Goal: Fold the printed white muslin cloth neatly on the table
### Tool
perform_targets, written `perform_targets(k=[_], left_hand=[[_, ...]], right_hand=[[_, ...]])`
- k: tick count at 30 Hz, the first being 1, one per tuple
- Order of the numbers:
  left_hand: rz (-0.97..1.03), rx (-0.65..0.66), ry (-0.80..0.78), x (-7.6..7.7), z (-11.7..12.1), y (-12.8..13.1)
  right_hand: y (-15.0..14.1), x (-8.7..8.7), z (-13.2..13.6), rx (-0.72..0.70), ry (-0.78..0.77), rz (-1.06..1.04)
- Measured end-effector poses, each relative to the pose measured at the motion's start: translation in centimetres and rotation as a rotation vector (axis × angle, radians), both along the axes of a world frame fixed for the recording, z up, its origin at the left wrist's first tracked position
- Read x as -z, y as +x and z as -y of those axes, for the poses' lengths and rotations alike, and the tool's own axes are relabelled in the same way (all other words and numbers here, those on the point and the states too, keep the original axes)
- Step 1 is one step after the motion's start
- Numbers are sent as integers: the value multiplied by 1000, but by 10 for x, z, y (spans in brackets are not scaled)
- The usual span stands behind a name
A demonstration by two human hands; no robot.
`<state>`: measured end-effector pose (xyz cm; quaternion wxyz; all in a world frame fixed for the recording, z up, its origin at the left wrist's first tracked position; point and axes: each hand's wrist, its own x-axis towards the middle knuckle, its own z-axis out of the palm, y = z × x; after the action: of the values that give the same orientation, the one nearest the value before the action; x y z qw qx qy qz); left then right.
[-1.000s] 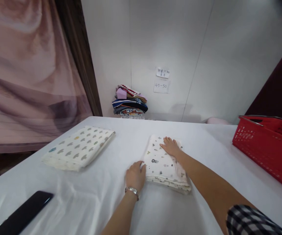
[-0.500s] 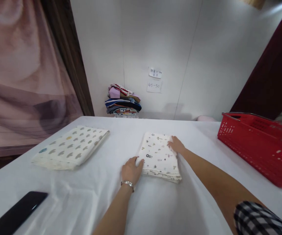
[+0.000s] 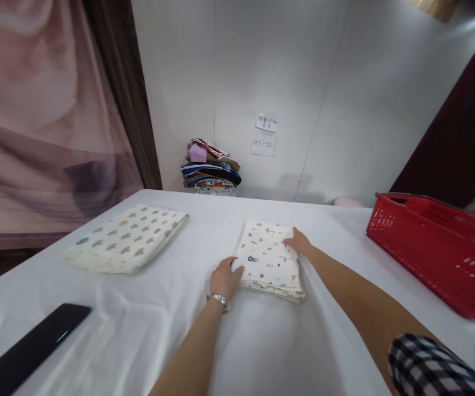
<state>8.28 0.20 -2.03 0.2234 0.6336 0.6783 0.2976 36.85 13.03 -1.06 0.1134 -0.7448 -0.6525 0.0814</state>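
Note:
A folded white muslin cloth [image 3: 268, 257] with small grey, green and pink prints lies on the white-covered table [image 3: 278, 341], its layered edge facing me. At its left edge is my left hand [image 3: 224, 279], wearing a silver bracelet; the fingers curl along the side and the thumb touches the near left part. My right hand [image 3: 298, 242] grips the far right edge, thumb on top, with most fingers hidden. Farther left lies another folded cream cloth [image 3: 127, 239] with grey cloud-like shapes, untouched.
A red plastic basket [image 3: 431, 247] stands at the right. A black phone-like slab [image 3: 34, 346] lies at the near left. Beyond the far edge rises a stack of folded fabrics [image 3: 211, 169]. Paper notes [image 3: 264, 144] hang on the wall; a pink curtain [image 3: 26, 121] hangs left.
My right hand has slid from the cloth's top to its right edge, and the cloth now lies flatter and squarer. My left hand stays at the left edge. The view has shifted slightly.

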Motion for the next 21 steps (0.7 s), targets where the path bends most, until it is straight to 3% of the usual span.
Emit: perform_targets(k=[8, 15, 21], left_hand=[[-122, -32, 30, 0, 4, 5], [-141, 6, -49, -4, 5, 4], [-58, -9, -16, -1, 3, 4]], right_hand=[[-13, -17, -31, -241, -191, 133], [0, -17, -71, -310, -375, 62], [13, -14, -90, -328, -407, -28]])
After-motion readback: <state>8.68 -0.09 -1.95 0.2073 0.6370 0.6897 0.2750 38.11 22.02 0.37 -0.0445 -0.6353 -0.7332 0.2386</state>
